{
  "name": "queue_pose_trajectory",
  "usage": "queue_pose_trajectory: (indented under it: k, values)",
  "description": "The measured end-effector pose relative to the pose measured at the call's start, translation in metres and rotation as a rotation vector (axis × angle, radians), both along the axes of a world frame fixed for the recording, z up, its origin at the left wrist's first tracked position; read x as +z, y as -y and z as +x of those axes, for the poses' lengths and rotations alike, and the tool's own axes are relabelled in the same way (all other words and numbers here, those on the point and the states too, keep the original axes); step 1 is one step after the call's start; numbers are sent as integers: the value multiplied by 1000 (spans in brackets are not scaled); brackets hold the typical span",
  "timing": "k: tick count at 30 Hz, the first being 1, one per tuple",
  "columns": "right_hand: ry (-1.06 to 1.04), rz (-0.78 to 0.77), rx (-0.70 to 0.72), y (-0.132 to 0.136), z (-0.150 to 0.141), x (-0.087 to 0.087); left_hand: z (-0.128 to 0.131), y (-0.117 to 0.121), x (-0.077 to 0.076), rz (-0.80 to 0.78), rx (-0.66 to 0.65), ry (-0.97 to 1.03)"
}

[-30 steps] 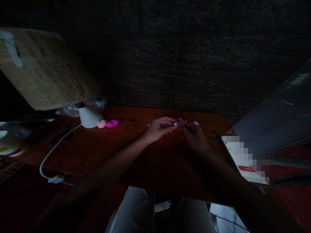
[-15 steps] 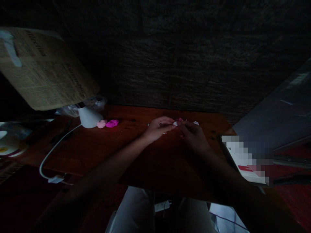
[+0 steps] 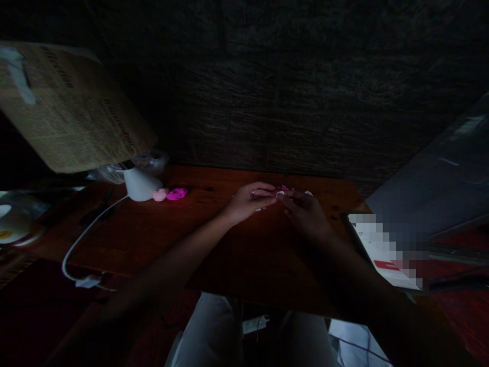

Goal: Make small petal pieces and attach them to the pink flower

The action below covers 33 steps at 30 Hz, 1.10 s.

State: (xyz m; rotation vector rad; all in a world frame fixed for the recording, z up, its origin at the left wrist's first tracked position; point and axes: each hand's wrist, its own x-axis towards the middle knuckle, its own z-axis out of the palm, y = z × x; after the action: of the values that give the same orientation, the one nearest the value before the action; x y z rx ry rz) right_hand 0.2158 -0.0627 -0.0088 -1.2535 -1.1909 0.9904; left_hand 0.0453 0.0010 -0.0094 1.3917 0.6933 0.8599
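Both of my hands meet at the far middle of a dark wooden table. My left hand, with a ring on one finger, pinches a small pink and white piece at its fingertips. My right hand has its fingers closed on the same small piece from the other side. The scene is very dim, so what the piece is stays unclear.
At the far left stand a white lamp base with a white cable, a pale pink lump and a bright pink lump. A newspaper sheet hangs above. Papers lie at right. A dark wall rises behind.
My hands have stayed in place; the fingertips have shifted slightly on the small piece, and more of its pink shows between them.
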Motion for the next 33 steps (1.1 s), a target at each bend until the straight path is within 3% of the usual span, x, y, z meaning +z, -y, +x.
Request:
queue_pose_trajectory:
  k: [9,16,20,26,33]
  values:
    - [-84,42,-61,3,-2,7,-3,1,4,26,115,-6]
    - [-74,26,-28,2,-2,7,-3,-2,2,75,143,-21]
    - [-136,3,-59,1,-1,7,-8,-8,2,277,163,-118]
    - [-117,-29,-80,1,1,8,-21,-16,0,633,111,-528]
    - [-48,-6,-52,1,1,9,-31,-20,-2,739,-85,-728]
